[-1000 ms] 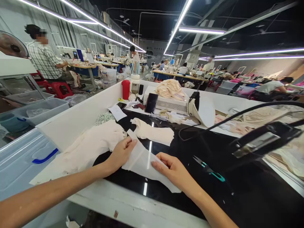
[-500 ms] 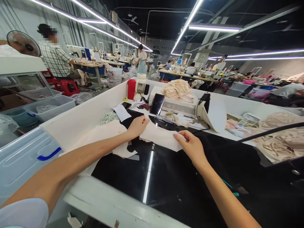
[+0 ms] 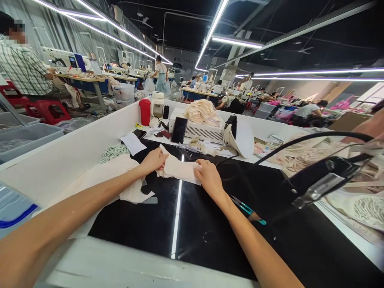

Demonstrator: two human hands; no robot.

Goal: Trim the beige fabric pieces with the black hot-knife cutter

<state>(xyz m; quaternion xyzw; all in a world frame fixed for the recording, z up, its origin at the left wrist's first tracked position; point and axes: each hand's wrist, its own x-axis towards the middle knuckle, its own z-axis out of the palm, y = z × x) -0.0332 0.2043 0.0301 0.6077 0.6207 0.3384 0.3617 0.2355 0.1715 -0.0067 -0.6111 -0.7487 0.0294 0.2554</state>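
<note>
A pale cream fabric piece (image 3: 179,169) stretches between my two hands, just above the glossy black tabletop (image 3: 144,228). My left hand (image 3: 153,160) pinches its left end, fingers closed. At the right end, my right hand (image 3: 209,175) grips the edge between thumb and fingers. Beside my left forearm lies a heap of similar cream fabric pieces (image 3: 112,174), partly covered by that arm. Near my right forearm rest teal-handled scissors or snips (image 3: 247,209); their exact kind is unclear.
Behind the hands stand a phone (image 3: 179,130), a white vented box (image 3: 196,130) topped with folded fabric (image 3: 202,112), and a white lamp-like cone (image 3: 242,138). A red container (image 3: 145,112) sits by the low white wall. A black cable (image 3: 312,138) arches at right, near fabric strips (image 3: 300,158).
The view has swung to the right, bringing the scissors and cable clamp further into sight. Both hands still hold the fabric piece, which lies flatter and lower.
</note>
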